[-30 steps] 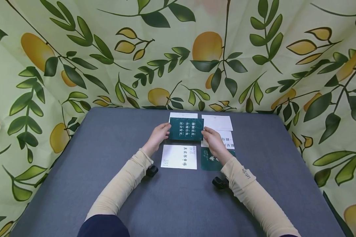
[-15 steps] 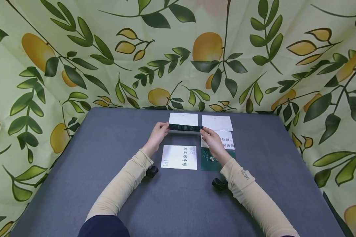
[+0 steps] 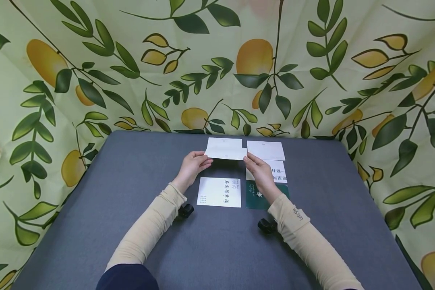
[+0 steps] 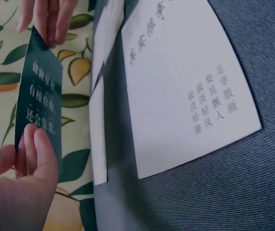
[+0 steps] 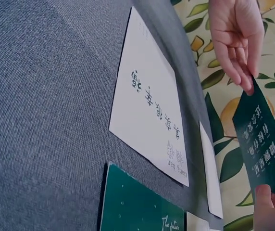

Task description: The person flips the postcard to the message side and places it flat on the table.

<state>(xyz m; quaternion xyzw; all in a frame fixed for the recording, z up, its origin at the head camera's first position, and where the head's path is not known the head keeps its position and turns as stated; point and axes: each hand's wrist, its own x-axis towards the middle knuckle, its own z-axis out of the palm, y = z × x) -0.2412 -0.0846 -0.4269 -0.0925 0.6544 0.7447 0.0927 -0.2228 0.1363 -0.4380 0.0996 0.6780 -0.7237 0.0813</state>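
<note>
Both hands hold one card (image 3: 226,154) by its short ends, raised above the table with a plain white side up. Its underside, dark green with white Chinese writing, shows in both wrist views. My left hand (image 3: 193,169) pinches the left end between thumb and fingers. At the opposite end, my right hand (image 3: 262,173) pinches the edge. A flat white card (image 3: 224,141) lies just behind, partly covered by the held one. Nearer me lies a white card with dark writing (image 3: 218,192). Beneath the right wrist a green card (image 3: 255,195) is partly hidden.
To the right lie a blank white card (image 3: 265,150) and a white card with writing (image 3: 278,172), the latter partly behind my right hand. A grey cloth covers the table (image 3: 105,201). A leaf-and-fruit patterned curtain (image 3: 210,48) hangs at the far edge.
The held card has been tilted over: its green written face was toward me, then nearly edge-on, and now its white side faces up. Both hands keep hold of its ends.
</note>
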